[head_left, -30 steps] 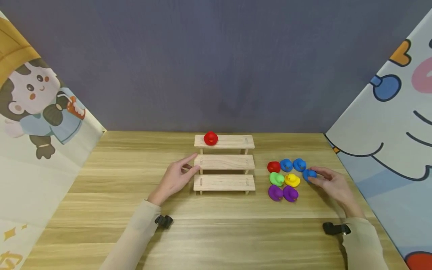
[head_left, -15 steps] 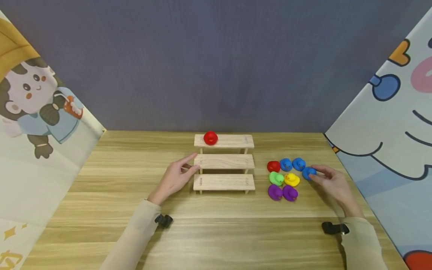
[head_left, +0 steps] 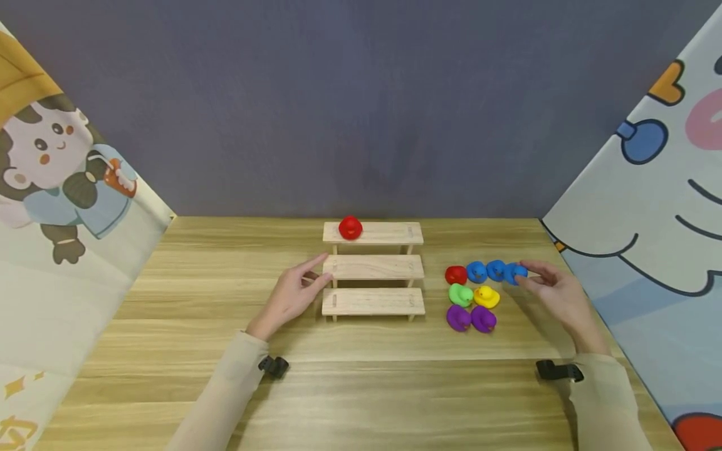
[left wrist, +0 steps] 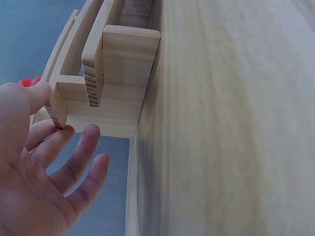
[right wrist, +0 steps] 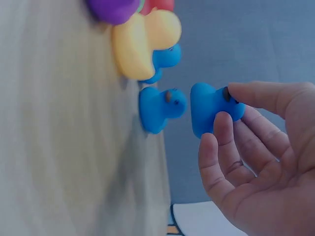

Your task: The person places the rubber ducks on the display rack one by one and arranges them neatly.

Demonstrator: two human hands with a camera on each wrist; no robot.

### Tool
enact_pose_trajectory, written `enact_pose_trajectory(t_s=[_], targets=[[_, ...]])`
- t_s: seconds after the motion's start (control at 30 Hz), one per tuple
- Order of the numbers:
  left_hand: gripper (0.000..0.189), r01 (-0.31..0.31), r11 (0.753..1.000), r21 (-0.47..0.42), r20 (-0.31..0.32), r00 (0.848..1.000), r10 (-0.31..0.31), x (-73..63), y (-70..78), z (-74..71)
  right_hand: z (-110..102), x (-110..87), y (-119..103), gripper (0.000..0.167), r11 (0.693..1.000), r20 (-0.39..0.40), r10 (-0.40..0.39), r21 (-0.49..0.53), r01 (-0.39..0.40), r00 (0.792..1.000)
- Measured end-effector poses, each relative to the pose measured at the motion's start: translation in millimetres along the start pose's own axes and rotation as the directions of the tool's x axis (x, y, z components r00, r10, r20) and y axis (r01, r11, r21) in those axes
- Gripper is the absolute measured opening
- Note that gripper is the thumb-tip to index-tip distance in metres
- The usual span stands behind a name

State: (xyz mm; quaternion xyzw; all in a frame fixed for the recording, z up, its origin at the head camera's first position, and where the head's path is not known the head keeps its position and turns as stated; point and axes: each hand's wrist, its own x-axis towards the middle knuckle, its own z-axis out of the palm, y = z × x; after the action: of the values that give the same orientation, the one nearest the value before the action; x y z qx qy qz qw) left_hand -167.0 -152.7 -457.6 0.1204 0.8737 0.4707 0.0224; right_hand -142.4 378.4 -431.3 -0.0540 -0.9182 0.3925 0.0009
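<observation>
A blue rubber duck (right wrist: pixel 209 108) is pinched between the thumb and fingers of my right hand (head_left: pixel 558 297), raised off the table in the right wrist view. Just below it, a second blue duck (right wrist: pixel 156 109) sits on the tabletop. My left hand (head_left: pixel 290 294) grips the left end of the middle shelf on a three-step wooden stand (head_left: pixel 375 267); in the left wrist view the thumb (left wrist: pixel 37 96) lies on top of the board and fingers reach beneath. On the stand's top step, toward its left, sits a red duck (head_left: pixel 350 228).
Right of the stand are another red duck (head_left: pixel 455 274), a green duck (head_left: pixel 460 295), a yellow duck (head_left: pixel 486 297), two purple ducks (head_left: pixel 483 319) and a further blue duck (head_left: pixel 476 272). A grey-blue wall (head_left: pixel 361 113) backs the table, with printed panels (head_left: pixel 643 250) along both sides.
My right hand has lifted the blue duck from the table and moved slightly back toward the wall. The left hand keeps its grip on the stand.
</observation>
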Motion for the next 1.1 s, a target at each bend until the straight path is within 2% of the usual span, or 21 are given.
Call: enact_pose_trajectory(t_s=[0.27, 0.6, 0.77, 1.1], targets=[[0.061, 0.003, 1.000, -0.001, -0.007, 1.000, -0.003, 0.8, 1.1, -0.7, -1, 2.3, -23, 0.070, 1.000, -0.018, -0.023, -0.009, 0.023, 1.000], [0.061, 0.002, 1.000, -0.001, -0.004, 1.000, -0.002, -0.4, 2.0, -0.5, 7, 6.5, -41, 0.058, 0.996, -0.045, -0.087, 0.008, 0.088, 0.995], [0.060, 0.004, 1.000, 0.001, -0.007, 1.000, -0.004, -1.0, 1.5, -0.7, 13, 6.4, -48, 0.051, 0.985, -0.082, -0.162, 0.052, 0.166, 0.983], [0.060, 0.005, 1.000, 0.000, -0.005, 1.000, -0.005, -3.4, 3.7, -1.1, 24, 9.2, -71, 0.043, 0.960, -0.145, -0.247, 0.095, 0.262, 0.958]])
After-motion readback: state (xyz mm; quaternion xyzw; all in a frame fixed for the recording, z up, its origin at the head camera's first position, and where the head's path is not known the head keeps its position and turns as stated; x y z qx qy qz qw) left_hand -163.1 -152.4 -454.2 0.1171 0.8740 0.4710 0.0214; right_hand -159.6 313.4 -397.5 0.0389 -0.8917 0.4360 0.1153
